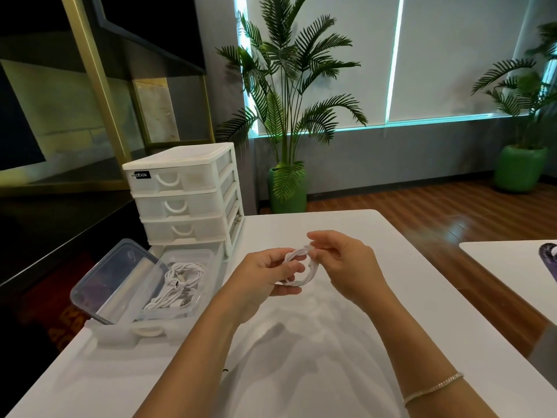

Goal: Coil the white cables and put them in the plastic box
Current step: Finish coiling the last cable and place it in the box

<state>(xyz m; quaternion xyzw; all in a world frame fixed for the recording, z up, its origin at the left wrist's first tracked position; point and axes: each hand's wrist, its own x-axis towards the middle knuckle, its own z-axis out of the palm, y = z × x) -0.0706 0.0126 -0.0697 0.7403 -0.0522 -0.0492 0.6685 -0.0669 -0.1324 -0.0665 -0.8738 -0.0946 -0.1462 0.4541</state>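
White cable, wound into a small coil, sits between the two hands above the worktop. The left hand curls its fingers round the coil's left side, thumb on top, so the loops pass through its grip. The right hand pinches the top of the coil, where the strands bunch together, between thumb and fingertips; its other fingers are loosely bent above. The lower arc of the coil hangs free between the two palms, clear of the white surface. A thin bracelet circles the right forearm.

To the left, near the worktop's edge, stands the clear plastic box, its lid tilted up on the far-left side. More coiled white cables already lie inside it. Just behind the box is a white drawer unit with three closed drawers. Potted palms stand on the wooden floor beyond.
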